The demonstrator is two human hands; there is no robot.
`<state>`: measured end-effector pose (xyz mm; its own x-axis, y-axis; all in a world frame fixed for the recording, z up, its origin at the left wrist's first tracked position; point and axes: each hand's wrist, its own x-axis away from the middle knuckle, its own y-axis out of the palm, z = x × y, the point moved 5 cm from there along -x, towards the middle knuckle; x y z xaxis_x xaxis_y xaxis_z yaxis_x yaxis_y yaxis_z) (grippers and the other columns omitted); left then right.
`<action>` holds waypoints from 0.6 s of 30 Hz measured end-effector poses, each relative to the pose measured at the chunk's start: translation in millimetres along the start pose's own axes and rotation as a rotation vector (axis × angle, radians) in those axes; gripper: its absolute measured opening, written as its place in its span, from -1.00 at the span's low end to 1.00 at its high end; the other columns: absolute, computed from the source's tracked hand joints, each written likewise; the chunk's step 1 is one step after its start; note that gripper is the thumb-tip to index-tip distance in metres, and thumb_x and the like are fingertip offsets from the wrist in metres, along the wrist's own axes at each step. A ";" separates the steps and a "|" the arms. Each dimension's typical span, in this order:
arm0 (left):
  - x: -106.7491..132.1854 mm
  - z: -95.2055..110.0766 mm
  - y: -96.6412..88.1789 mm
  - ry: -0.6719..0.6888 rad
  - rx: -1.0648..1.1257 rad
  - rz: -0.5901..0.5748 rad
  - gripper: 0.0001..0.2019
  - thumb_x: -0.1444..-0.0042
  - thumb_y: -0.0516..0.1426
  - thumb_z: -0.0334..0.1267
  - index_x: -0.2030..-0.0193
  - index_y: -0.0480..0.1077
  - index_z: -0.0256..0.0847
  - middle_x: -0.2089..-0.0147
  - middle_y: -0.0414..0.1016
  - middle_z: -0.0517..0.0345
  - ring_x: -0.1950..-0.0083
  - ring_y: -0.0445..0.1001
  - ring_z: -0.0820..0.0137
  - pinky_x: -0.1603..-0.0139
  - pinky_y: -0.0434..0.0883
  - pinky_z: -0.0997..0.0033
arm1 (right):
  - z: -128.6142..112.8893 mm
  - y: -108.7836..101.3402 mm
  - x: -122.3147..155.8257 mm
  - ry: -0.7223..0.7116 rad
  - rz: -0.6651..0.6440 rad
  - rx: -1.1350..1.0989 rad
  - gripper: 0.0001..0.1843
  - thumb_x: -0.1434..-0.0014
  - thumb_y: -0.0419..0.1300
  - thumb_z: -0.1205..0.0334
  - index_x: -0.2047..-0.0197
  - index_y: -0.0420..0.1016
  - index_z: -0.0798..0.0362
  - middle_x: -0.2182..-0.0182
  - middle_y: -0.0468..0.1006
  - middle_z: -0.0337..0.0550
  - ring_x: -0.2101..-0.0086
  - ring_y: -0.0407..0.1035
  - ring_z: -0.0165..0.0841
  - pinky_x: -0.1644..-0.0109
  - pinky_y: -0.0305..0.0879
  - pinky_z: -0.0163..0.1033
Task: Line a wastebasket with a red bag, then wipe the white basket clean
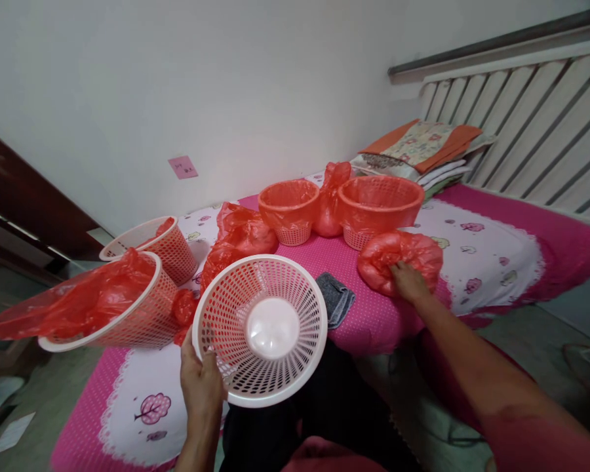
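The left hand's [201, 380] fingers are clamped on the rim of a pale pink basket [273, 328], thumb inside, the basket tipped with its mouth toward the person. The right hand's [409, 282] fingertips sink into the gathers of a red plastic bundle [427, 252]; whether they close on it I cannot tell. One gray cloth [335, 300] lies between the two hands. Beyond stand two red-lined baskets [295, 235], one upright red bag [328, 210] between them. Two more baskets [162, 321] with red plastic inside are at left, making five baskets on or over the pink-covered bed [373, 334].
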<state>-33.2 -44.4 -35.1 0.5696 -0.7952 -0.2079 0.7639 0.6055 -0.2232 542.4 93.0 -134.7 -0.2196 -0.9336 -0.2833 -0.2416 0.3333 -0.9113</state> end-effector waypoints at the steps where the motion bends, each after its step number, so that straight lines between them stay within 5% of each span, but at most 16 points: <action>1: 0.3 1.2 0.2 -0.001 -0.006 -0.002 -0.33 -0.12 0.18 -0.32 -0.42 0.33 -0.10 -0.28 0.54 -0.02 -0.29 0.52 0.14 -0.47 0.36 -0.02 | -3.9 2.6 0.9 -0.009 -0.019 0.015 -0.63 -0.25 0.05 0.45 0.03 0.64 0.11 0.07 0.62 0.26 0.10 0.49 -0.02 -0.04 0.32 0.05; 10: 4.3 14.4 0.7 0.013 -0.051 0.014 -0.37 -0.14 0.15 -0.33 -0.40 0.37 -0.14 -0.22 0.57 -0.03 -0.23 0.54 0.12 -0.44 0.37 -0.07 | -4.7 -8.5 12.6 -0.048 -0.059 0.160 -0.45 -0.29 0.21 0.33 -0.34 0.50 0.24 -0.39 0.35 0.42 -0.23 0.42 0.12 -0.26 0.32 0.10; 18: 3.0 12.7 1.1 0.016 -0.058 0.018 -0.37 -0.16 0.12 -0.35 -0.41 0.35 -0.18 -0.25 0.57 -0.07 -0.30 0.52 0.10 -0.46 0.35 -0.07 | 10.5 -10.1 20.2 -0.077 0.090 0.122 -0.39 -0.26 0.27 0.27 -0.35 0.47 0.25 -0.41 0.30 0.49 -0.28 0.37 0.17 -0.22 0.38 0.14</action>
<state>-26.8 -46.5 -23.8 0.5779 -0.7837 -0.2278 0.7343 0.6211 -0.2740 550.3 69.3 -134.4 -0.1605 -0.9098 -0.3828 -0.1072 0.4016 -0.9095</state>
